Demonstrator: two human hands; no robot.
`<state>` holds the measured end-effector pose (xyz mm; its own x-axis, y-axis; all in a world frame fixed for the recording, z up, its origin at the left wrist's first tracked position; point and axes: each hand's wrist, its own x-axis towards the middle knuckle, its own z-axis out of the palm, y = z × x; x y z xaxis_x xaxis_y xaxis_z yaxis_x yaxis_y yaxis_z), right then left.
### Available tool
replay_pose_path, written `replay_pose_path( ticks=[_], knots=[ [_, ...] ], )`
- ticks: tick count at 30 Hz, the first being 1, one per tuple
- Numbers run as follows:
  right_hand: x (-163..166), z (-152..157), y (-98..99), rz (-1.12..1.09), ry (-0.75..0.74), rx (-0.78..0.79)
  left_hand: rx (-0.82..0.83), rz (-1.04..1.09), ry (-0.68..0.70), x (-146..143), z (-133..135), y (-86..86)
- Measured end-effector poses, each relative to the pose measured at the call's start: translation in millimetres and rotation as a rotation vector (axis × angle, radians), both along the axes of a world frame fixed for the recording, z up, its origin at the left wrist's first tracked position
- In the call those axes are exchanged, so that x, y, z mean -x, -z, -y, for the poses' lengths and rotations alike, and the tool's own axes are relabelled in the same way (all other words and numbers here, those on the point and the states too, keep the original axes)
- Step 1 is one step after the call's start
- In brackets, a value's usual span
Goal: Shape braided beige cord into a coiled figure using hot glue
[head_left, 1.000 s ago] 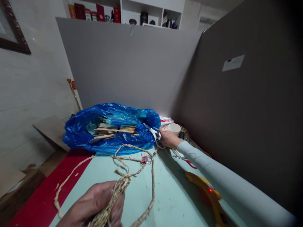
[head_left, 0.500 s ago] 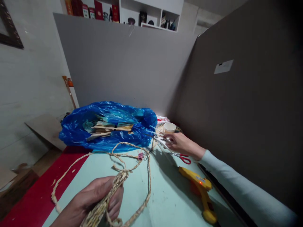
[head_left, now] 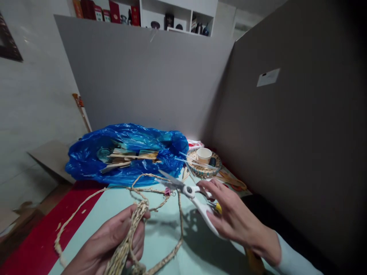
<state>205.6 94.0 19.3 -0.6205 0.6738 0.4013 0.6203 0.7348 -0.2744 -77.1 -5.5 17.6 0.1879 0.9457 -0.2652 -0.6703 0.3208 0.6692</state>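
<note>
My left hand is closed around a braided straw piece at the lower middle of the head view. From its tip a twisted straw cord loops over the table, out to the left and back on the right. A pink binder clip sits on the cord. My right hand grips white-handled scissors by the handles. Their blades are parted and point left, above the cord and close to the clip. The lower end of the braid runs out of view.
Behind the cord lies a blue plastic bag with dry husk strips on it. A woven basket holds a paper cup and a dark spool. A yellow glue gun is mostly hidden behind my right arm. Grey partitions stand behind and right.
My right hand has lifted the white scissors from near the basket, bringing them nearer and towards the braid, blades now parted. My left hand keeps its hold on the braid.
</note>
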Motion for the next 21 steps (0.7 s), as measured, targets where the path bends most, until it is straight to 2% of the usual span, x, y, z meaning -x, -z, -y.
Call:
replay_pose_path(
  ticks=[5, 8, 14, 21],
  knots=[
    [13, 27, 3.1, -0.064, -0.193, -0.062, 0.075, -0.022, -0.069, 1, 5, 11.5],
    [11, 27, 7.7, -0.032, -0.21, -0.113, 0.107, -0.071, -0.086, 1, 7, 14.2],
    [5, 19, 15.9, -0.026, -0.234, -0.254, 0.049, -0.153, 0.023, -7, 5, 6.0],
    [2, 19, 12.0, -0.042, -0.255, -0.322, 0.074, -0.062, 0.038, -6, 8, 7.9]
  ],
)
